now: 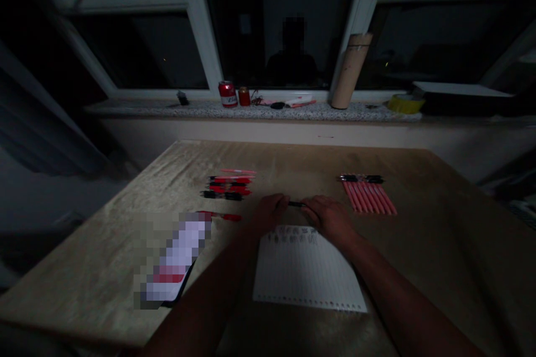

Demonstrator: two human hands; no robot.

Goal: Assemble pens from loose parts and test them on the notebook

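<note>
Both my hands hold one black pen (296,203) level above the far edge of a lined sheet of paper (307,270). My left hand (272,209) is closed on the pen's left end. The right end sits in the closed fingers of my right hand (329,215). Rows of dark scribbled marks run along the top of the sheet, and punched holes line its near edge. To the left lies a group of red and black pens (228,184). On the right, pink pens (371,196) lie side by side with black pens (362,178) across their top.
A blurred-out phone (180,259) lies left of my left forearm, with a red pen (226,216) by its top. Along the windowsill (167,110) stand a red can (228,93), a small red jar (244,96), a tall tan cylinder (352,72) and a yellow tape roll (404,104).
</note>
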